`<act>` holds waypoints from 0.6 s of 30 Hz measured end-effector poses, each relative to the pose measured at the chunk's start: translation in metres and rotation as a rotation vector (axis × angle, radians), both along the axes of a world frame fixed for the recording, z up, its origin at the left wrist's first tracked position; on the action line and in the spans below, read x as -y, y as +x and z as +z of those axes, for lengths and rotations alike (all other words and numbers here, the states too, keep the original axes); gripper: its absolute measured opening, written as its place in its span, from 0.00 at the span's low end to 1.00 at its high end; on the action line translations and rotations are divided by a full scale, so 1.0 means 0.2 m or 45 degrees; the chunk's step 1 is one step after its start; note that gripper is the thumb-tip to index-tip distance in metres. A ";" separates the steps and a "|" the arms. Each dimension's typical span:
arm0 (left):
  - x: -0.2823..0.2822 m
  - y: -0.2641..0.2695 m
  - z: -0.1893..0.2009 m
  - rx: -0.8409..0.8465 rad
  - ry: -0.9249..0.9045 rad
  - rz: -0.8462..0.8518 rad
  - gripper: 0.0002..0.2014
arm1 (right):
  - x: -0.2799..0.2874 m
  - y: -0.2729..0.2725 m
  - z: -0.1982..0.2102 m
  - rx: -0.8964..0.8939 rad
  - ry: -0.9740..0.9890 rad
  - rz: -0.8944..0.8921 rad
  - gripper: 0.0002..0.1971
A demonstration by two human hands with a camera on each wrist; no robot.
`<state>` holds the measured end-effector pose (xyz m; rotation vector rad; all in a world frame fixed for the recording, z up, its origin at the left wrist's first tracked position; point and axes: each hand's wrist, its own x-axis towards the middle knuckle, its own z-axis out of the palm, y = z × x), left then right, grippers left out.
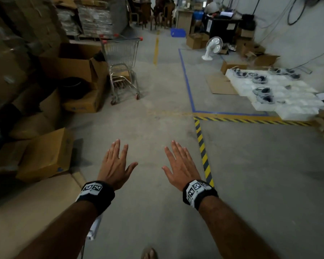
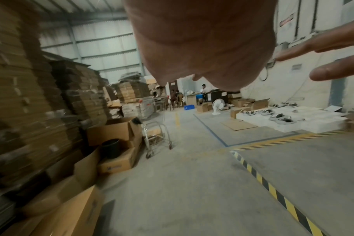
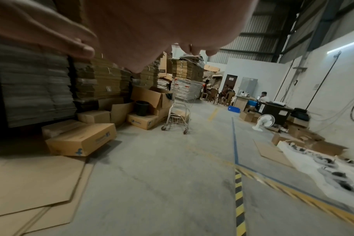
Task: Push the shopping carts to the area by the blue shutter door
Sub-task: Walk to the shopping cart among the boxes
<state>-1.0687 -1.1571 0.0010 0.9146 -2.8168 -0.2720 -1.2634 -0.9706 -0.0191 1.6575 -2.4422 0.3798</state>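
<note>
A wire shopping cart (image 1: 122,62) with red corner caps stands on the concrete floor ahead, left of centre, beside cardboard boxes. The same shopping cart (image 2: 157,135) (image 3: 179,110) shows in both wrist views. My left hand (image 1: 116,163) and my right hand (image 1: 180,165) are held out flat, palms down, fingers spread, well short of the cart and touching nothing. No blue shutter door is visible.
Cardboard boxes (image 1: 45,156) and tall stacks line the left. A blue floor line (image 1: 187,81) and yellow-black hazard tape (image 1: 202,146) mark the floor. White sheets with shoes (image 1: 275,90), a fan (image 1: 213,47) and boxes fill the right. People sit at the far end (image 3: 226,94).
</note>
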 end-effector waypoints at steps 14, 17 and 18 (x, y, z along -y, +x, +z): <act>1.31 -1.14 -0.03 0.011 -0.012 -0.033 0.44 | 1.32 -1.17 -0.08 0.138 -0.052 -0.118 0.37; 1.64 -1.37 -0.04 0.038 0.016 -0.001 0.44 | 1.66 -1.44 -0.10 0.161 -0.045 -0.090 0.37; 1.74 -1.45 -0.04 0.034 0.002 -0.004 0.44 | 1.77 -1.52 -0.10 0.154 -0.042 -0.079 0.38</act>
